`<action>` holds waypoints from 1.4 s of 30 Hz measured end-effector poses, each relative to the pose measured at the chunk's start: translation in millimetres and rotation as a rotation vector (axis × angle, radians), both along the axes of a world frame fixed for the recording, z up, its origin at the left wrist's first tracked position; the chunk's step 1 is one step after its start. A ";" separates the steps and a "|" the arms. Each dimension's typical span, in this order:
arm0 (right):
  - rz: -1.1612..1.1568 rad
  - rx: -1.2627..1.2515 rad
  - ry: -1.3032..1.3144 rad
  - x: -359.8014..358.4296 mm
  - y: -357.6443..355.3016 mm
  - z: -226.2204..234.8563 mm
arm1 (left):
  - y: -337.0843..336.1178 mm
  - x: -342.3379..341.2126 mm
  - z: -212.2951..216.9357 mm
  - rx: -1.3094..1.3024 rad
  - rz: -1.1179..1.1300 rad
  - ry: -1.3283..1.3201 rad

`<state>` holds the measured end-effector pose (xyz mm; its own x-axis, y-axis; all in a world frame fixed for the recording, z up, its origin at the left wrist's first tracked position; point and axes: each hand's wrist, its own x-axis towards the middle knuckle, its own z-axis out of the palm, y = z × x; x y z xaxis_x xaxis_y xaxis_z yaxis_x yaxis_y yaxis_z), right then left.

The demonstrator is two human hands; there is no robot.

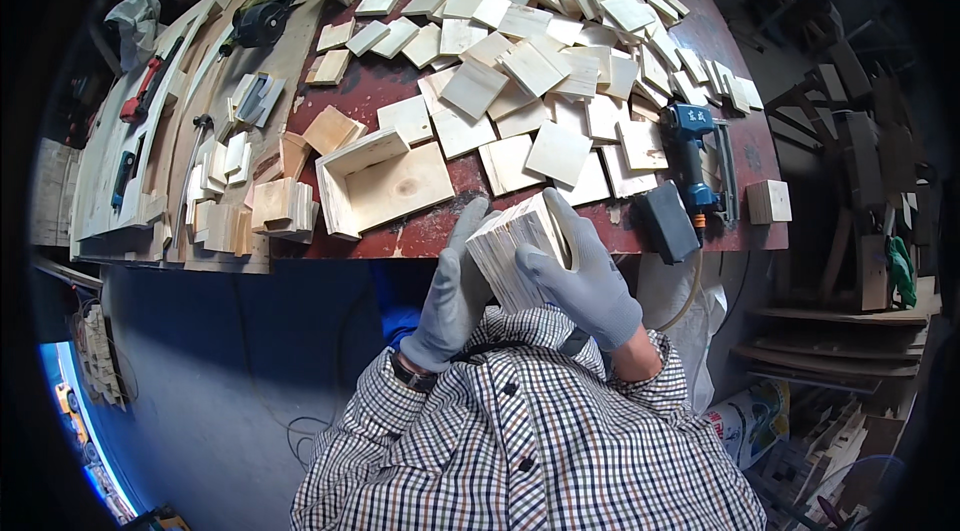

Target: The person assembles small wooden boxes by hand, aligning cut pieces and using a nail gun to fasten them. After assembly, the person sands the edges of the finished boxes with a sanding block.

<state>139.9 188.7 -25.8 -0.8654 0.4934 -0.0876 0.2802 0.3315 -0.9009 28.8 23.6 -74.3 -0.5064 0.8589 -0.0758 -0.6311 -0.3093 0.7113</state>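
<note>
Between my gloved hands, close to my chest at the table's front edge, is a stack of thin wooden boards (pixel 510 256), its layered edges facing me. My left hand (pixel 450 296) presses flat along the stack's left side. On the right, my right hand (pixel 588 276) wraps round it, thumb on the near edges and fingers over the far side. Just beyond lie many loose square wooden pieces (pixel 558 153) in an overlapping heap. An L-shaped wooden assembly (pixel 400 186) rests on the table left of the heap.
A blue nail gun (pixel 692 156) with a hose and a dark box-shaped part (pixel 667 221) stands at the right front of the red table (pixel 420 243). A small board stack (pixel 768 202) sits at the right corner. Wood offcuts (pixel 225 166), a red-handled tool (pixel 140 96) and a black tool (pixel 265 19) lie left.
</note>
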 end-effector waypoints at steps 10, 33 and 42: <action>0.182 0.586 0.206 10.8 -35.9 30.4 | 6.0 -9.7 -22.1 0.371 -0.029 -0.018; 0.187 0.735 0.359 4.4 -49.8 30.4 | -0.7 -14.9 -28.9 0.551 -0.182 -0.425; 0.159 0.758 0.322 8.8 -48.2 20.0 | 2.3 -9.3 -20.5 0.505 -0.140 -0.449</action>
